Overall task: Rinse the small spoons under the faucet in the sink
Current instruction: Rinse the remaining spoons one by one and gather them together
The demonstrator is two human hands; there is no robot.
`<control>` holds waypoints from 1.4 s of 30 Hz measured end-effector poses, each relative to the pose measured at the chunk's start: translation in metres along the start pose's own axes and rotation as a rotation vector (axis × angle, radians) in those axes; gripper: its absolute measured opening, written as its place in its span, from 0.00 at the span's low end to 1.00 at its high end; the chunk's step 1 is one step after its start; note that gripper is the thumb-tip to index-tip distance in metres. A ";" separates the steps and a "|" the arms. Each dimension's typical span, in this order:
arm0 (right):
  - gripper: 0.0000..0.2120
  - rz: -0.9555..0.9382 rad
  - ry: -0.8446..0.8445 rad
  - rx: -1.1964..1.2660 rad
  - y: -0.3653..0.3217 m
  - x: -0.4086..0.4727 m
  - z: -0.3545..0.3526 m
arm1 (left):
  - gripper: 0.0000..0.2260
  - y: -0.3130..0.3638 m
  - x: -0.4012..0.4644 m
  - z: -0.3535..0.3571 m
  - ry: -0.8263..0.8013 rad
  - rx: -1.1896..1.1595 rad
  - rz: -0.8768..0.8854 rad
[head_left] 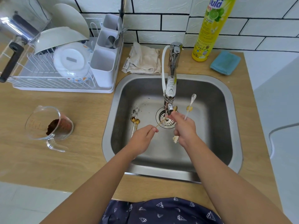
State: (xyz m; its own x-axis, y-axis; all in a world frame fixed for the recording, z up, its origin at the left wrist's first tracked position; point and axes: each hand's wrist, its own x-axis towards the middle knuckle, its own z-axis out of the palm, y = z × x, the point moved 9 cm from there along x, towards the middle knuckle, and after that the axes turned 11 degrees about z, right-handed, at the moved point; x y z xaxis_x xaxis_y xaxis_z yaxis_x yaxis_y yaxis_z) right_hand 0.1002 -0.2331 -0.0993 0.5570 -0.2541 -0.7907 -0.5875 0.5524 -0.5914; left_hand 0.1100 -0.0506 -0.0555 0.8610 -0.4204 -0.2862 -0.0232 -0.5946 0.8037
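Over the steel sink (229, 101), my left hand (142, 139) pinches the handle end of a thin gold spoon (161, 122). Its bowl lies under the tip of the faucet (169, 92), above the drain (166, 122). The fingertips of my right hand (184, 128) touch this spoon near its bowl. That same hand grips a bundle of small spoons (191, 104), whose white handles and a gold bowl stick out above it. Several more small spoons (135, 122) lie on the sink floor to the left, with dark grounds beside them.
A white dish rack (53, 78) with bowls and a cutlery holder stands at the back left. A glass measuring cup with brown powder (51, 126) sits on the wooden counter. Behind the sink are a folded cloth (144, 60), a yellow dish soap bottle (208, 29) and a blue sponge (225, 62).
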 end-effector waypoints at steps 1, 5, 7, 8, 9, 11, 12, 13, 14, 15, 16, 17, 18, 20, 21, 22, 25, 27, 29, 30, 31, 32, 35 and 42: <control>0.06 -0.007 -0.008 -0.009 0.000 -0.002 0.002 | 0.15 0.008 0.001 -0.002 0.013 0.145 0.080; 0.14 -0.033 -0.050 0.054 0.000 -0.007 0.007 | 0.15 0.006 0.000 0.000 0.036 0.027 0.038; 0.16 -0.035 -0.058 0.096 0.001 -0.008 0.006 | 0.15 0.001 -0.001 0.004 0.035 -0.172 -0.034; 0.14 -0.027 -0.062 0.083 0.006 -0.008 0.006 | 0.14 0.004 0.001 0.003 0.041 -0.156 -0.012; 0.09 -0.016 -0.073 0.045 0.013 -0.010 0.010 | 0.14 0.008 0.002 0.000 0.048 -0.088 0.030; 0.01 0.018 -0.115 -0.032 0.030 -0.018 0.019 | 0.14 0.019 0.006 -0.003 0.047 0.108 0.112; 0.04 0.027 -0.124 -0.056 0.036 -0.020 0.022 | 0.14 0.022 0.008 -0.003 0.046 0.183 0.141; 0.05 0.028 -0.117 -0.059 0.037 -0.021 0.023 | 0.14 0.023 0.010 -0.003 0.040 0.219 0.156; 0.04 0.022 -0.096 -0.049 0.033 -0.021 0.021 | 0.15 0.022 0.009 -0.003 0.038 0.218 0.157; 0.03 0.013 -0.075 -0.018 0.025 -0.019 0.019 | 0.15 0.020 0.008 -0.004 0.041 0.202 0.157; 0.03 0.005 -0.050 0.036 0.017 -0.015 0.014 | 0.15 0.018 0.006 -0.006 0.046 0.180 0.154; 0.05 0.005 -0.028 0.093 0.010 -0.012 0.009 | 0.15 0.016 0.004 -0.006 0.046 0.160 0.151; 0.07 0.005 -0.012 0.128 0.004 -0.010 0.005 | 0.14 0.014 0.002 -0.005 0.044 0.121 0.148; 0.09 0.002 -0.018 0.130 0.000 -0.009 0.005 | 0.11 0.007 0.001 0.001 0.059 -0.125 0.075; 0.10 -0.002 -0.036 0.110 0.002 -0.011 0.008 | 0.10 0.001 -0.001 0.006 0.076 -0.360 -0.016; 0.11 -0.008 -0.055 0.086 0.004 -0.013 0.011 | 0.10 -0.003 -0.002 0.011 0.094 -0.557 -0.102; 0.14 -0.016 -0.089 0.058 0.009 -0.013 0.015 | 0.06 -0.006 0.003 0.011 0.110 -0.654 -0.138; 0.07 -0.006 -0.109 -0.014 0.016 -0.015 0.018 | 0.05 -0.004 0.004 0.008 0.121 -0.626 -0.144; 0.06 0.017 -0.145 -0.072 0.029 -0.018 0.026 | 0.06 -0.003 0.007 0.006 0.147 -0.624 -0.166; 0.07 0.028 -0.148 -0.081 0.034 -0.020 0.028 | 0.07 -0.003 0.007 0.004 0.149 -0.603 -0.174; 0.06 0.028 -0.139 -0.076 0.034 -0.020 0.029 | 0.08 -0.003 0.007 0.004 0.149 -0.593 -0.179; 0.05 0.023 -0.121 -0.064 0.031 -0.019 0.028 | 0.08 -0.003 0.006 0.004 0.147 -0.586 -0.182; 0.02 0.003 -0.032 0.052 0.012 -0.008 0.014 | 0.06 -0.005 0.001 0.001 0.124 -0.545 -0.183; 0.06 -0.172 -0.024 -0.165 0.007 -0.007 0.015 | 0.04 -0.019 -0.025 0.011 -0.170 -0.454 -0.344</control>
State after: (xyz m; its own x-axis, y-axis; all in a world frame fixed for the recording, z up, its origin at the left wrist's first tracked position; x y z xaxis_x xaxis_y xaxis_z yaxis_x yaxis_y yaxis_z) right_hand 0.1006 -0.2156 -0.0960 0.6697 -0.3134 -0.6733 -0.5697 0.3647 -0.7365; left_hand 0.0832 -0.0359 -0.0696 0.6860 -0.3815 -0.6195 0.4950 -0.3793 0.7817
